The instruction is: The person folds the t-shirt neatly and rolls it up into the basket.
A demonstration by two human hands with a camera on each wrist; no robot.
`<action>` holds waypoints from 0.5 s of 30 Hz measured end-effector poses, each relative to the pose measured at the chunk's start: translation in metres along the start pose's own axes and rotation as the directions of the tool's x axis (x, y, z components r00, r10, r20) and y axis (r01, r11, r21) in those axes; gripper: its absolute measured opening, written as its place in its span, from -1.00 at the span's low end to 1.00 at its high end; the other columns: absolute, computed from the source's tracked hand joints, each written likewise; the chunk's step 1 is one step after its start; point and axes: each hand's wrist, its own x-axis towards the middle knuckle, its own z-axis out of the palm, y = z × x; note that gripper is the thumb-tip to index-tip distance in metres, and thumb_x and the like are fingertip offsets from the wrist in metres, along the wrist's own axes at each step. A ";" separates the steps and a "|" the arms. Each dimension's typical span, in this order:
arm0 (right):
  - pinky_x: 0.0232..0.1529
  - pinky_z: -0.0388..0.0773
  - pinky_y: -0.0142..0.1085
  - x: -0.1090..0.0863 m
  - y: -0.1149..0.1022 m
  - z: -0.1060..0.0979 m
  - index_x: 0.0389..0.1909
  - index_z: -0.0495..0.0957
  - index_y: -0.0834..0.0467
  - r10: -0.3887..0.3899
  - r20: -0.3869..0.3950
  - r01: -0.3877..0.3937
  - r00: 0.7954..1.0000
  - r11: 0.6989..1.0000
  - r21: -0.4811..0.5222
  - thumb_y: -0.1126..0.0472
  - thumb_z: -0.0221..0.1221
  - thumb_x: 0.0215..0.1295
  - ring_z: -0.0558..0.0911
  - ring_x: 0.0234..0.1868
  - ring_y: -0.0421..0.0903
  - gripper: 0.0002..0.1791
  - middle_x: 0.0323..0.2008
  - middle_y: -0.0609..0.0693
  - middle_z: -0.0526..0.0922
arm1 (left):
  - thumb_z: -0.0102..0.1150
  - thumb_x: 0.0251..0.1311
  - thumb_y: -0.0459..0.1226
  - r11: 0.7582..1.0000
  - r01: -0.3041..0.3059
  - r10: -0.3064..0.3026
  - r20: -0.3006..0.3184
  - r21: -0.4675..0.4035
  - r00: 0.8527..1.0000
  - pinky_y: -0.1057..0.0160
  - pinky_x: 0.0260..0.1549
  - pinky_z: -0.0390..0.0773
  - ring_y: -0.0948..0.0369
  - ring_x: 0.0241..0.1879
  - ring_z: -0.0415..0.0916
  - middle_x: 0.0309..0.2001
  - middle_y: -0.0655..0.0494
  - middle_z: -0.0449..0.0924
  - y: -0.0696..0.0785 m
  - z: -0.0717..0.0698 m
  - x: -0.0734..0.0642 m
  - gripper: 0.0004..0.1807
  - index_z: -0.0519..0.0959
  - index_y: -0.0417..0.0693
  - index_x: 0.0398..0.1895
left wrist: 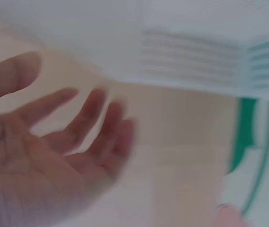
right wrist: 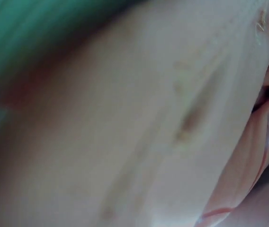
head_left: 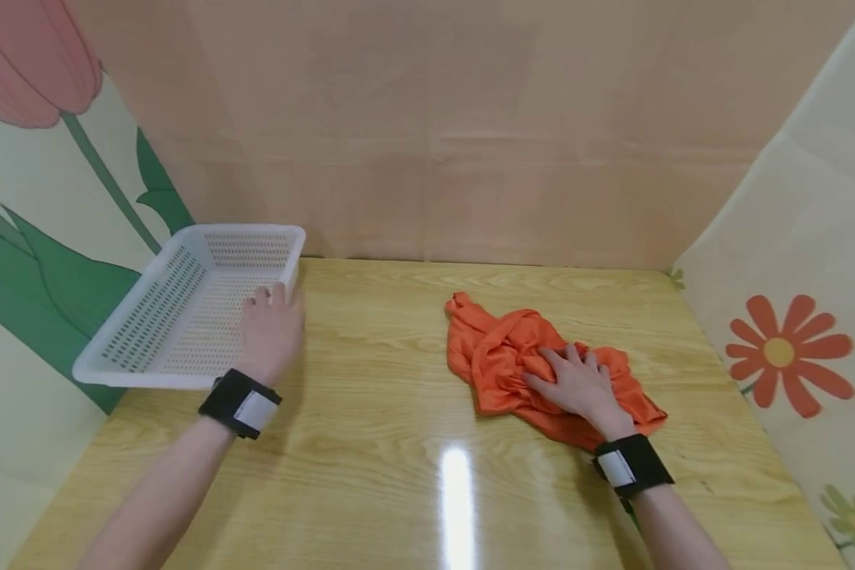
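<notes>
the right hand [head_left: 577,384], fingers spread wide, is rested on the crumpled orange cloth [head_left: 502,356], which is laid between the centre and the right edge of the table [head_left: 378,443]. the left hand [head_left: 272,328], fingers apart and loosely bent, is positioned at the right side of the white basket [head_left: 245,229], which is seated at the table's far left corner; contact between them cannot be determined.
</notes>
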 end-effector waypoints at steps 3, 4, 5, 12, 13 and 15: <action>0.32 0.18 0.56 0.001 -0.015 -0.003 0.55 0.31 0.18 -0.037 0.014 0.036 0.999 0.995 0.089 -0.44 0.04 0.45 0.23 0.42 0.61 -0.06 0.49 0.48 0.28 | 0.17 0.50 -0.12 0.977 -0.160 0.159 -0.021 -0.141 0.987 -0.23 0.16 0.60 -0.30 0.19 0.52 0.16 -0.32 0.61 0.040 0.003 -0.004 -0.51 0.51 -0.18 0.37; 0.37 0.18 0.53 0.003 -0.019 -0.005 0.56 0.30 0.18 -0.058 0.023 0.054 0.998 0.988 0.147 -0.44 0.02 0.47 0.23 0.46 0.58 -0.06 0.51 0.45 0.28 | 0.17 0.51 -0.05 0.954 -0.201 0.209 0.013 -0.221 0.978 -0.24 0.19 0.59 -0.29 0.21 0.51 0.19 -0.31 0.60 0.055 0.006 -0.005 -0.47 0.51 -0.16 0.38; 0.41 0.18 0.51 0.004 -0.022 -0.007 0.57 0.29 0.19 -0.083 0.030 0.074 0.996 0.972 0.222 -0.43 -0.01 0.50 0.23 0.50 0.54 -0.08 0.53 0.42 0.28 | 0.13 0.53 0.02 0.927 -0.220 0.254 0.077 -0.304 0.964 -0.27 0.25 0.54 -0.29 0.27 0.48 0.25 -0.31 0.58 0.068 0.008 -0.005 -0.41 0.48 -0.14 0.43; 0.35 0.42 0.32 0.012 -0.008 -0.020 0.54 0.28 0.28 -0.094 -0.032 0.098 0.995 0.880 0.465 -0.22 0.04 0.59 0.43 0.41 0.41 -0.22 0.48 0.41 0.37 | 0.20 0.39 0.23 0.778 -0.098 0.381 0.344 -0.620 0.858 -0.20 0.46 0.40 -0.27 0.45 0.41 0.44 -0.37 0.44 0.114 0.041 -0.004 -0.06 0.28 -0.26 0.56; 0.32 0.42 0.34 0.013 -0.003 -0.021 0.53 0.28 0.31 -0.080 -0.043 0.090 0.996 0.906 0.414 -0.17 0.08 0.57 0.42 0.39 0.46 -0.22 0.46 0.46 0.38 | 0.26 0.37 0.20 0.765 -0.092 0.385 0.338 -0.637 0.859 -0.13 0.33 0.53 -0.20 0.32 0.55 0.32 -0.35 0.56 0.116 0.046 -0.004 -0.10 0.34 -0.28 0.50; 0.31 0.41 0.37 0.014 0.007 -0.020 0.52 0.26 0.37 -0.058 -0.015 0.060 0.998 0.941 0.332 -0.12 0.15 0.53 0.41 0.37 0.50 -0.20 0.42 0.52 0.39 | 0.35 0.35 0.07 0.735 -0.108 0.402 0.302 -0.669 0.865 0.05 -0.03 0.66 -0.03 -0.04 0.69 0.00 -0.21 0.71 0.118 0.056 -0.003 -0.32 0.51 -0.28 0.27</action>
